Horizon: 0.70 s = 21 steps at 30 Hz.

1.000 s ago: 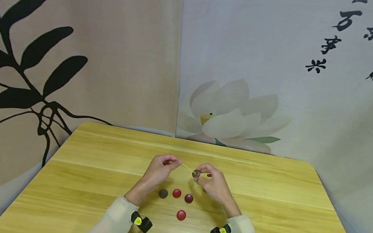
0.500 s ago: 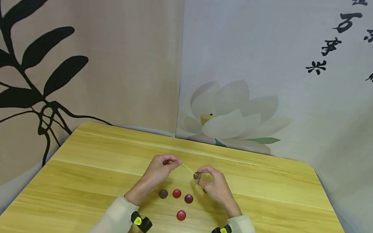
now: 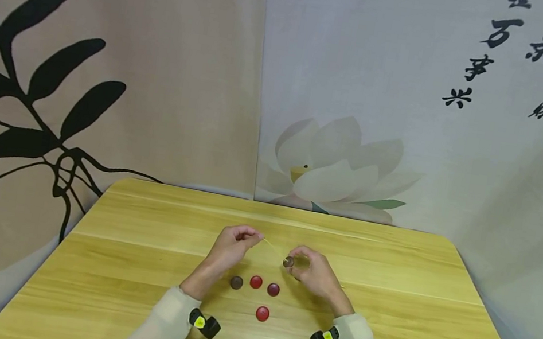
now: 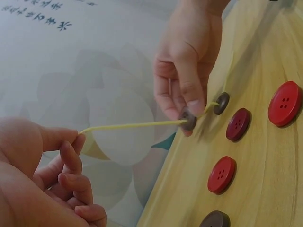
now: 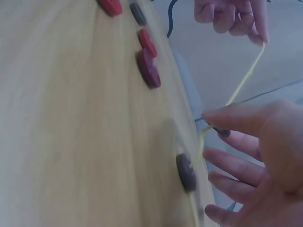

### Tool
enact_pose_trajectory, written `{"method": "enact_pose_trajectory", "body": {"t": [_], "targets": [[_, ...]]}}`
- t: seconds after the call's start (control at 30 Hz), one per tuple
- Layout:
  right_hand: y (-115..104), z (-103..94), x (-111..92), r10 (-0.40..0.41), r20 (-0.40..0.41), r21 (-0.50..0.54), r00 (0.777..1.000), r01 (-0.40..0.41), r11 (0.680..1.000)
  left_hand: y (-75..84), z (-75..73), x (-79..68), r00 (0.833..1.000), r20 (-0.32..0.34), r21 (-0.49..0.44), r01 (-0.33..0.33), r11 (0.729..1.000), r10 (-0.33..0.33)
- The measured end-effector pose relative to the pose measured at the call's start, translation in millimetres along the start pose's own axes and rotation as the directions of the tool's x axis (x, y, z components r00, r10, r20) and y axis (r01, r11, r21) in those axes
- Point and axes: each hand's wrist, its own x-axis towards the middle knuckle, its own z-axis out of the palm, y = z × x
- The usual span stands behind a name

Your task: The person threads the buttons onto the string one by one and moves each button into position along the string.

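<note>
My left hand (image 3: 235, 245) pinches the end of a thin yellow cord (image 4: 132, 125) between thumb and forefinger. Stretched across, the cord runs to a brown button (image 4: 188, 120) that it passes through. My right hand (image 3: 313, 271) pinches this button between thumb and fingertips. Farther along the cord, a second brown button (image 5: 186, 172) hangs below the right fingers, close over the table in the right wrist view. Nearer the body lie a dark brown button (image 3: 236, 283), a red button (image 3: 255, 282) and a maroon button (image 3: 273, 289) in a row, with another red button (image 3: 262, 313) in front.
The wooden table (image 3: 92, 295) has rounded far corners. Behind it hangs a cloth backdrop (image 3: 202, 67) printed with leaves, a lotus and characters. Each wrist carries a small black camera, such as the left wrist camera (image 3: 210, 328).
My right hand has shifted slightly right and toward the body with its button, widening the gap to the left hand. The left hand and the buttons on the table stay in place.
</note>
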Motion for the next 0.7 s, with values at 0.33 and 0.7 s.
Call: {"method": "enact_pose_trajectory", "body": {"t": [0.33,0.7], "targets": [[7.4,-3.3,-1.3,0.007,0.021,-0.018,1.000,-0.006,1.000,-0.4,0.2,0.2,1.000,0.009,-0.006,-0.004,1.000,0.004],[15.1,-6.4,-0.2,0.024,0.099,-0.047,0.995,-0.019,0.999,-0.8,-0.5,0.8,1.000,0.016,-0.027,0.002,1.000,-0.002]]}}
